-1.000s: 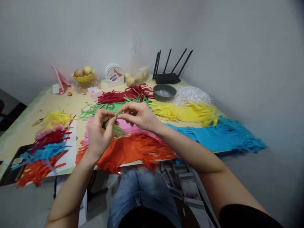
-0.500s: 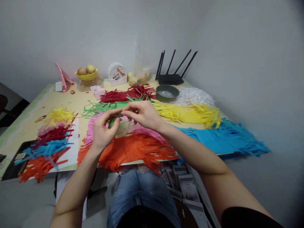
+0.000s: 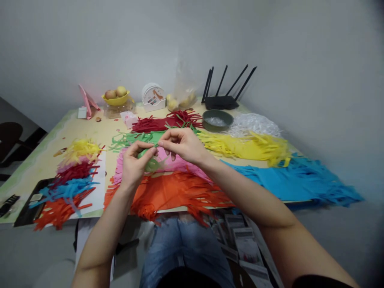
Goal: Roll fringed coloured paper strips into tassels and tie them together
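Above the middle of the table my left hand (image 3: pixel 133 163) is closed, thumb and fingers pinched around a light green paper strip (image 3: pixel 152 165) whose loose end hangs below. My right hand (image 3: pixel 186 146) pinches the same strip near my left fingertips; its small top part is mostly hidden by fingers. Below the hands lie pink fringed paper (image 3: pixel 192 167) and orange fringed paper (image 3: pixel 168 191). Behind them are green fringed paper (image 3: pixel 129 139) and dark red fringed paper (image 3: pixel 153 124).
Yellow fringed paper (image 3: pixel 240 147) and blue fringed paper (image 3: pixel 279 180) lie right. Small coloured bundles (image 3: pixel 75 172) rest on a white sheet at left, beside a black tray (image 3: pixel 25 214). Behind stand a dark bowl (image 3: pixel 217 120), white shreds (image 3: pixel 255 124), a router (image 3: pixel 222 102) and a fruit bowl (image 3: pixel 115 101).
The view has shifted slightly, so the table appears further right. Both hands stay close together on the green strip, and more of its loose end shows below the left hand.
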Available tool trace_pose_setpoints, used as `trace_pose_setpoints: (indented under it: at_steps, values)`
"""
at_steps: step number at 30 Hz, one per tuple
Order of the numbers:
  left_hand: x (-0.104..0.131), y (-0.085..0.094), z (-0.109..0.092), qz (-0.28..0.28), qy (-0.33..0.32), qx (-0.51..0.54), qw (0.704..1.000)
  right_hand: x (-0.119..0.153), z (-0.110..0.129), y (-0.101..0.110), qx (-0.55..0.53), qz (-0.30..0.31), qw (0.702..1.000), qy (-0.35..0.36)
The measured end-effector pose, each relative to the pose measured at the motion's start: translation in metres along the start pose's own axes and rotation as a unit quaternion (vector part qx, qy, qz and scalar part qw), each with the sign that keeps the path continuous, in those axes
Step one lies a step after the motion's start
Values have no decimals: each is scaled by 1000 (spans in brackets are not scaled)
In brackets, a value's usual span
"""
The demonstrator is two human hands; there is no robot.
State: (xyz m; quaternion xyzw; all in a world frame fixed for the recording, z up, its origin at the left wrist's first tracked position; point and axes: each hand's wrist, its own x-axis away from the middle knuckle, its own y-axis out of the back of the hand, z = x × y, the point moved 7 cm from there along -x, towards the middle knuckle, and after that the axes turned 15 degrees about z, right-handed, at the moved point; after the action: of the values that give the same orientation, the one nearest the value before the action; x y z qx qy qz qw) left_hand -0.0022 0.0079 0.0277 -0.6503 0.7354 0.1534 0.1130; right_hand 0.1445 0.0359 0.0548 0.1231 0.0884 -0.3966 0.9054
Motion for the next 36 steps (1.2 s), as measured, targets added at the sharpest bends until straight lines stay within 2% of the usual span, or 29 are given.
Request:
trace_pose_setpoints:
  at_steps: [3, 8, 11, 18, 25, 29, 32, 34, 36]
  values:
    - [-4, -3, 10, 18, 34, 98, 994, -2, -2, -2, -1, 4, 1000, 6]
    - [-10, -6, 13, 61, 29, 86, 994, 1, -4, -1, 54, -19, 998, 21]
    - [-12, -6, 15, 57, 29, 107, 992, 3, -3, -1, 72, -42, 996, 37]
    - [-11, -8, 29, 49, 50, 203, 977, -2, -11, -5, -13, -48, 998, 31]
    - [-11, 12, 28, 55, 42, 129, 989, -9, -20, -8, -44, -28, 998, 42]
    - [-7, 9, 27, 88, 51, 153, 983, -7, -31, -16, -78, -50, 994, 66]
    - [-1, 9, 33, 110, 54, 144, 982, -8, -47, -24, -86, -65, 993, 54]
    - [-4, 18, 36, 138, 55, 89, 985, -13, -58, -26, -87, -57, 994, 42]
    - [-18, 45, 35, 165, 62, -20, 984, -22, -68, -22, -75, -32, 996, 30]
